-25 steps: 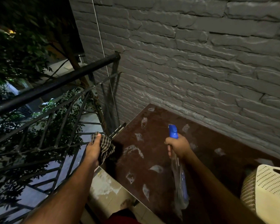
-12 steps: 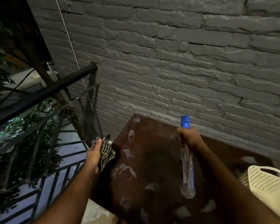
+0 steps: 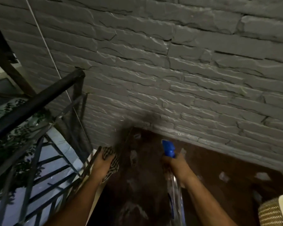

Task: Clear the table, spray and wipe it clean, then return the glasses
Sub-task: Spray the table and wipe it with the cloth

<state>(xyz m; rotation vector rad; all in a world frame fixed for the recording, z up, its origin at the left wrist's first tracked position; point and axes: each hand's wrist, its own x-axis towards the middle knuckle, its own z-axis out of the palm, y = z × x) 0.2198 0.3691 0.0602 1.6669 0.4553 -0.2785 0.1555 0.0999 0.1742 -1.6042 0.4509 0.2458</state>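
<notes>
The right hand [image 3: 176, 165] gripped the spray bottle [image 3: 174, 181], nozzle aimed forward over the brown bench [image 3: 211, 168]; the left hand [image 3: 103, 162] held the checked cloth [image 3: 112, 162] at the bench's left edge, nearer the blotches.

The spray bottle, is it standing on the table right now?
No, the right hand grips the spray bottle by its neck and holds it tilted above the brown table, blue nozzle pointing toward the wall.
</notes>
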